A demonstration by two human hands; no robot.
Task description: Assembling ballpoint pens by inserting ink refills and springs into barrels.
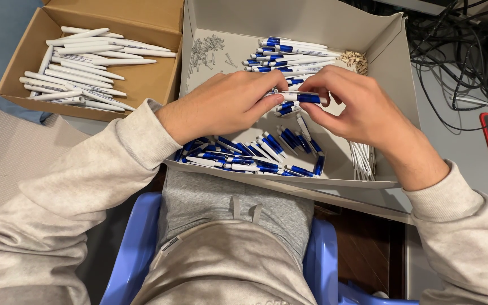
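Seat: a light blue plastic chair (136,248) carries the person, whose grey-sleeved arms reach forward so both hands meet over the box straight ahead.
Near heap: loose blue-and-white plastic pen parts (249,155) lie piled against the front wall of the white cardboard box (379,62), close to the body, seemingly so either hand can draw from them without stretching.
Thin sticks: a bunch of slim white rods (362,161) rests along the box's right wall, just below the right wrist.
Left hand: the left hand (221,104) is curled, thumb and fingertips pinching the left end of one white pen with a blue band (302,97).
Right hand: the right hand (354,104) grips the same pen at its blue end, fingers wrapped over it; two grips on opposite ends steady it horizontally.
Pen location: held just above the box floor, mid-box, between the near heap and the far row.
Far row: more blue-and-white pens (289,56) lie side by side at the back.
Small parts: tiny metal springs (207,51) sit scattered in the left back corner, and small beige pieces (356,59) at the right.
Second box: a brown cardboard box (159,73) to the left holds plain white pen barrels (80,68), kept apart from the rest.
Bench: a grey bench (453,130) at the right carries black cables (458,51).
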